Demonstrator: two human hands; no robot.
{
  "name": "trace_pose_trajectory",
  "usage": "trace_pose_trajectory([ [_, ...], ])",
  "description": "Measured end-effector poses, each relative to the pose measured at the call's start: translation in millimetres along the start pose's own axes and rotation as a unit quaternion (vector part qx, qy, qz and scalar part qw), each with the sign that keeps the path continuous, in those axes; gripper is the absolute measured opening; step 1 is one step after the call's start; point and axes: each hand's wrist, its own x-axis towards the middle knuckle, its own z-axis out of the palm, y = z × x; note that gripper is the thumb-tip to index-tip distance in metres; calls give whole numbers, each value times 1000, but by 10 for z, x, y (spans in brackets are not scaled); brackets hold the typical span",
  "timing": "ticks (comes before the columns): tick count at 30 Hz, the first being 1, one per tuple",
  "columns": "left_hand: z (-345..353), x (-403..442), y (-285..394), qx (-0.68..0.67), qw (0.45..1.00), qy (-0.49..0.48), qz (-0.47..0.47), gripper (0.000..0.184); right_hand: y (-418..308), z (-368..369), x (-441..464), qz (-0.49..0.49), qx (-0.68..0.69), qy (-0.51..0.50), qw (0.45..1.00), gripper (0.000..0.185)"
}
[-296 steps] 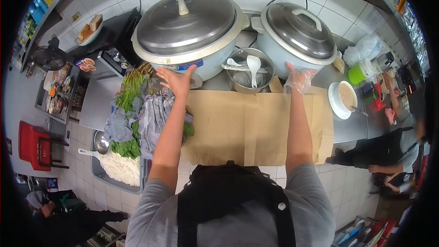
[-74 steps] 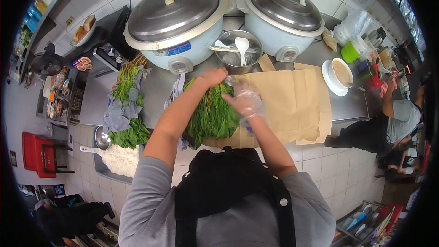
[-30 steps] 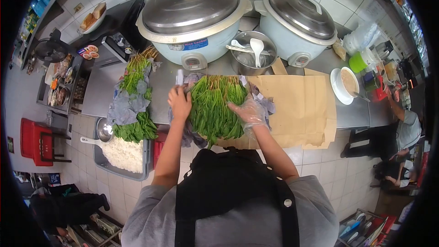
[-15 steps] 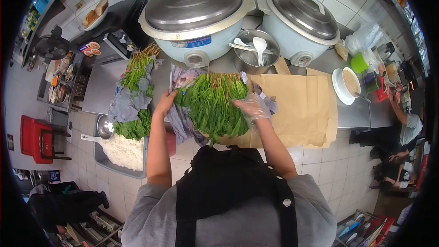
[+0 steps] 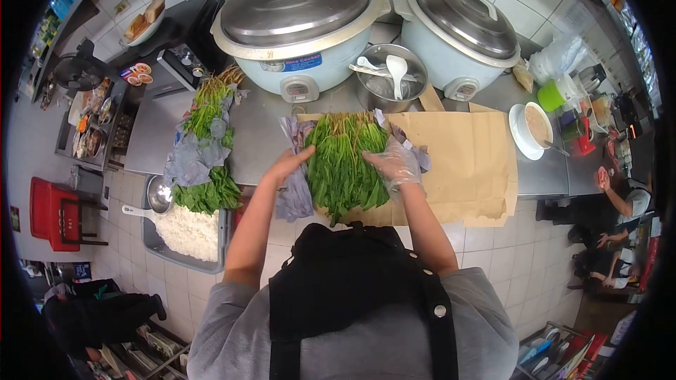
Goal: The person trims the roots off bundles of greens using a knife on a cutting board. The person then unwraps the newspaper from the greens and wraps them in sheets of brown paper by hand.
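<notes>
A bunch of leafy greens [image 5: 346, 165] lies on sheets of printed paper [image 5: 294, 197], stems toward the rice cookers and leaves toward me. My bare left hand [image 5: 289, 164] grips the left side of the bunch, its thumb over the stems and the other fingers partly hidden. On the opposite side, my right hand [image 5: 394, 162], in a clear plastic glove, holds the greens with thumb on top; its remaining fingers are mostly out of sight. Brown paper [image 5: 465, 162] spreads under and to the right of the bunch. Another paper-wrapped bunch of greens [image 5: 206, 193] rests at the left.
Two large rice cookers [image 5: 299, 74] [image 5: 461, 46] stand behind, with a metal pot [image 5: 415, 98] holding white scoops between them. A bowl of soup [image 5: 539, 125] sits at right. A grey tub [image 5: 217, 264] of rice is lower left. Other people [image 5: 105, 317] [image 5: 627, 204] are nearby.
My left hand has moved right, from the paper's edge onto the greens. The bunch is now narrower and more gathered between my hands. My right hand has stayed at its side.
</notes>
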Motion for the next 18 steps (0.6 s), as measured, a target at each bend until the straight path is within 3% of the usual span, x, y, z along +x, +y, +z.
trace_pose_trajectory([
  [2, 90, 236, -240, 8, 999, -7, 49, 83, -26, -42, -68, -20, -26, 18, 999, 102],
  [4, 183, 303, -291, 91, 982, 97, 137, 81, -15, -27, -113, -36, -51, 36, 997, 110],
  [5, 241, 308, -337, 94, 982, 93, 138, 81, 7, 27, -108, -32, -50, 43, 997, 112],
  [10, 540, 261, -252, -232, 971, 8, 52, 72, 165, 297, -53, -66, 48, 61, 995, 118],
  [16, 638, 215, -156, -292, 956, -30, -4, 64, 118, 291, -65, -158, 43, 141, 976, 115],
  [18, 585, 115, -77, -291, 957, -16, 1, 63, -84, 114, -178, -31, 54, -24, 998, 105],
])
